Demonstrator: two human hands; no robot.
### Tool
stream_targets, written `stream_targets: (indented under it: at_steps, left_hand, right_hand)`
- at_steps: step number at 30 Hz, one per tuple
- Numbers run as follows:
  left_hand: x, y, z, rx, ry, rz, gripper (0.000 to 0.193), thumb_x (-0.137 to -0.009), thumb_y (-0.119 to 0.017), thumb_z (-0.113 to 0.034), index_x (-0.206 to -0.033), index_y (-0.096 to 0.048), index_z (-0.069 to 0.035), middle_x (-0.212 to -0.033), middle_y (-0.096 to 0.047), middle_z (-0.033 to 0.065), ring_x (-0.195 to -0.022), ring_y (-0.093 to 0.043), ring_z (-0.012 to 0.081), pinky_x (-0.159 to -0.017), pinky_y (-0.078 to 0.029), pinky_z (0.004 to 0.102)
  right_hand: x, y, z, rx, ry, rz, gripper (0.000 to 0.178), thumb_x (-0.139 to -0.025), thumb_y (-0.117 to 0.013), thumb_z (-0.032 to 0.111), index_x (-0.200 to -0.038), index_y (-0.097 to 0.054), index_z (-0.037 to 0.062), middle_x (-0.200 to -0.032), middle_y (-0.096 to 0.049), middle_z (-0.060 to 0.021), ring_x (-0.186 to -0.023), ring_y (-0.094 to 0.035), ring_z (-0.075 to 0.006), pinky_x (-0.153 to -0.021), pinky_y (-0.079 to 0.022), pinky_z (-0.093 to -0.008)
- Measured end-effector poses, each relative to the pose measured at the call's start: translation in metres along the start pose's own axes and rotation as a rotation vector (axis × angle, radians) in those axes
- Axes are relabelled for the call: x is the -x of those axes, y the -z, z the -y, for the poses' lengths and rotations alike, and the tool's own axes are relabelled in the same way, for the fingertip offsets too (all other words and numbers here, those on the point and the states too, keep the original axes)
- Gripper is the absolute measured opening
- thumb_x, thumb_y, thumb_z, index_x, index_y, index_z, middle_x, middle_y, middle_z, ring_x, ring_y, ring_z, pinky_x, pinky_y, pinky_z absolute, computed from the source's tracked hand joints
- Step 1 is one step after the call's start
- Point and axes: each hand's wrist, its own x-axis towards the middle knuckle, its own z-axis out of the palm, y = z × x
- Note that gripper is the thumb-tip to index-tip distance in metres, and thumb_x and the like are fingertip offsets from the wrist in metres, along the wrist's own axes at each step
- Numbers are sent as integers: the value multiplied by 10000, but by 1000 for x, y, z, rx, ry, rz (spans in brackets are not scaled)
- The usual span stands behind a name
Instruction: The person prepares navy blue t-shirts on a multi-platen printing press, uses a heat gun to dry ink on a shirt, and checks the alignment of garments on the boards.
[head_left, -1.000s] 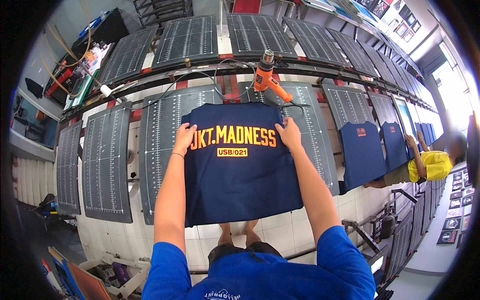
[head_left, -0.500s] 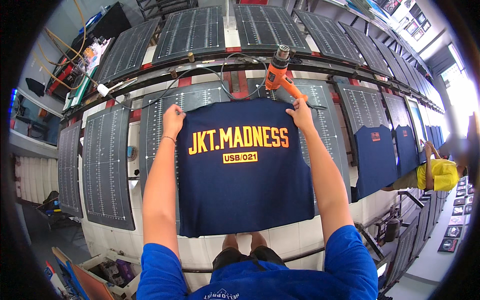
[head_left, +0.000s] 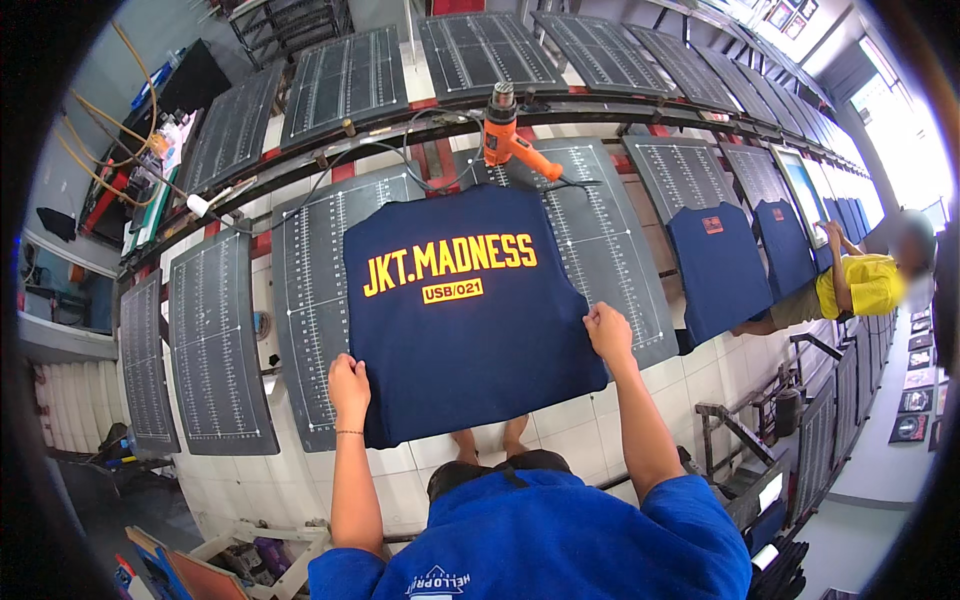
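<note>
A navy shirt panel (head_left: 470, 355) with bold orange-yellow lettering across its upper part lies over two dark printing boards and hangs past their near edges. My left hand (head_left: 349, 388) is closed on the panel's left edge, close to the lower corner. At the right edge, my right hand (head_left: 608, 332) pinches the cloth about two thirds of the way down. Just beyond the panel's top edge, an orange heat gun (head_left: 508, 140) rests with its nozzle pointing away from me and its dark cord running left.
More dark boards with white ruled marks (head_left: 222, 345) line both sides of a metal rail (head_left: 380, 133). A white-headed tool (head_left: 198, 205) lies at left. Other navy panels (head_left: 720, 270) cover boards at right, where a person in a yellow shirt (head_left: 868, 285) works at a frame.
Both hands have moved from the panel's top corners down its sides toward me, and now hold the lower edges. The view has turned slightly. The heat gun rests as before.
</note>
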Motion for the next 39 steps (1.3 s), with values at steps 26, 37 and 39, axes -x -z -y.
stream_targets:
  at_steps: [26,37,39]
  left_hand:
    - [58,34,39,623,472,430,501,-908,-642,-284,-1234,-541,84,-1068,-645,124,-896,-606,182,-706,-473,337]
    - [80,15,37,678,400,142,545,-959,-575,-302,-1277,-486,132,-1217,-594,167,-1068,-573,207,-931,-425,298]
    - [77,19,39,680,391,248,540,-954,-582,-291,-1261,-492,144,-1234,-585,185,-1115,-554,215,-974,-404,303]
  right_hand:
    - [77,-21,-21,-77,123,-267,243,-835,-699,197,-864,-495,69,-822,-586,-98,-781,-595,-320,-692,-468,-425]
    - [77,-9,-23,-91,37,-346,323,-758,-775,251,-734,-522,51,-747,-594,-116,-753,-593,-330,-671,-455,-440]
    - [75,-7,-19,-67,5,-267,311,-787,-752,254,-748,-527,44,-758,-603,-123,-759,-598,-338,-680,-459,-445]
